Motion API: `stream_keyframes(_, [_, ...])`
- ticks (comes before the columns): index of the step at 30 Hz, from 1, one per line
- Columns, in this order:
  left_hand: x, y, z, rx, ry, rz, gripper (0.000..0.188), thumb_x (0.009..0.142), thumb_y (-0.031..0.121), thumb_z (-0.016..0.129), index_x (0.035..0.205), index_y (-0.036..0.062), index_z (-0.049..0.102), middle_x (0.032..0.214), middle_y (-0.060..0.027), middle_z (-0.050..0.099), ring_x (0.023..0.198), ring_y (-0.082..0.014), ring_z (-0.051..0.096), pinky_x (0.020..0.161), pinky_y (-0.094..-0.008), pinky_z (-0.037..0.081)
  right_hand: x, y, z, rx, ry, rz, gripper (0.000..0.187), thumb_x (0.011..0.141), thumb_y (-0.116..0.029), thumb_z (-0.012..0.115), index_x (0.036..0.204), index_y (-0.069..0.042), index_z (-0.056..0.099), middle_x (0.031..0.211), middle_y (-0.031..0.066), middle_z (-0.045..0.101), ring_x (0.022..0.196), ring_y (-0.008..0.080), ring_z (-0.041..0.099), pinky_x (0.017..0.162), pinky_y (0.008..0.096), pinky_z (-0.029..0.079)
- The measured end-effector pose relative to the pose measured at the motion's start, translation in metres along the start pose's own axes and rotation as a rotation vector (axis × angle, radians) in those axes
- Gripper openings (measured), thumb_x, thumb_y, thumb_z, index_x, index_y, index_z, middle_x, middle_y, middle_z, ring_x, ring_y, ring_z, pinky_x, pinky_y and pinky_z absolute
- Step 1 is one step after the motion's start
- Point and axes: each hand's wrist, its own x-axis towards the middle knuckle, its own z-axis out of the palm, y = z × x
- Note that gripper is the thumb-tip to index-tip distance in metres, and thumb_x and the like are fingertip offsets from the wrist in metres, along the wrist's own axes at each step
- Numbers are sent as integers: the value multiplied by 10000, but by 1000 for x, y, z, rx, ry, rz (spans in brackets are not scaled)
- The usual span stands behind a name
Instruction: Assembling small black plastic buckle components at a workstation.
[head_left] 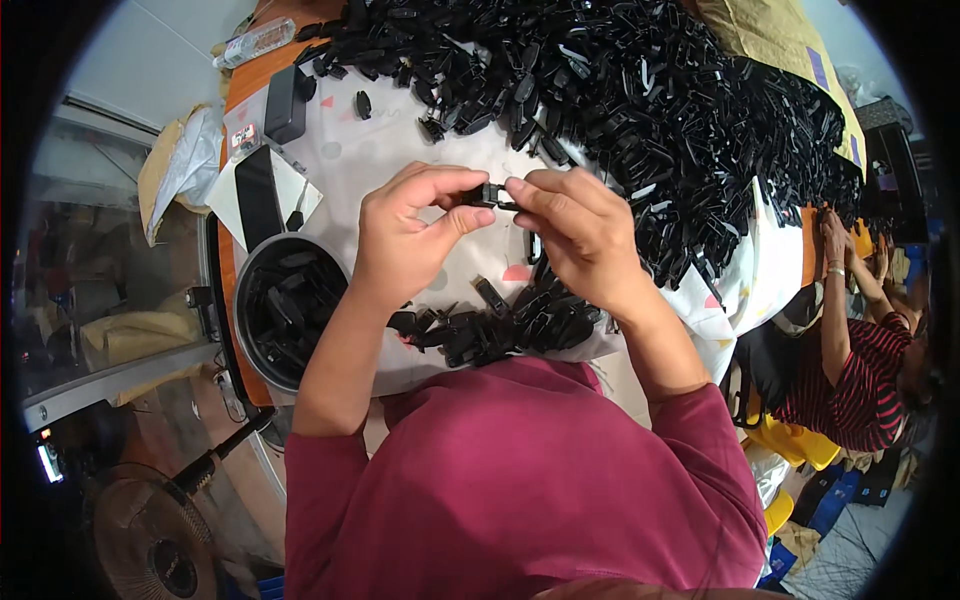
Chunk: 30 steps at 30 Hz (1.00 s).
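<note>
Maroon cloth of my shirt fills the space beneath my arms. Beyond it, my left fingers and my right fingers pinch opposite ends of a small black piece, raised over the bench. Whether it is one part or two being joined, I can't tell, so I judge this one unfinished. Between me and the piece lies a small loose pile of similar black parts; to my left, a round bucket holds more. Farther out spreads a far larger heap. Nothing shows which group is finished; if the heap is unworked, most seems left to do.
</note>
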Motion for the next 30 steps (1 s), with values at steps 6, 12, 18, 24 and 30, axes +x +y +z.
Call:
stream_keyframes(6, [-13, -24, 33, -881, 225, -338, 250, 809, 57, 602, 1048, -5, 566, 950, -63, 610, 862, -123, 563, 798, -257, 450, -19, -9, 33, -131, 130, 150, 360, 641, 23, 685, 990, -30, 614, 907, 99, 586, 736, 234, 564, 592, 295, 468])
stream_keyframes(12, [-19, -41, 24, -841, 314, -523, 279, 834, 191, 593, 1055, 27, 549, 987, -73, 598, 894, -137, 547, 825, -265, 388, -26, -11, 52, 460, 49, 798, 184, 796, -58, 611, 969, 5, 592, 829, 64, 599, 692, 96, 555, 517, 215, 451])
stream_keyframes(18, [18, -65, 6, -851, 265, -585, 233, 852, 252, 558, 977, 55, 553, 927, -55, 599, 822, -135, 547, 769, -278, 401, -9, 22, 78, 545, 4, 944, 153, 843, -113, 574, 856, 39, 569, 674, 47, 593, 543, 74, 532, 493, 216, 440])
stream_keyframes(24, [72, -119, -18, -161, 669, -562, 251, 810, 242, 557, 938, 27, 540, 961, -134, 560, 812, -187, 568, 702, -300, 456, -21, 44, 105, -324, -413, 384, 295, 720, -209, 645, 962, -47, 592, 885, 120, 605, 839, 266, 555, 705, 333, 470])
stream_keyframes(30, [78, -124, -26, 979, 264, -464, 427, 730, 334, 617, 1020, 27, 556, 982, -219, 586, 819, -353, 586, 730, -385, 455, -19, 48, 85, -264, -352, 476, 247, 691, -187, 647, 904, -65, 619, 848, 101, 612, 814, 271, 557, 692, 335, 470])
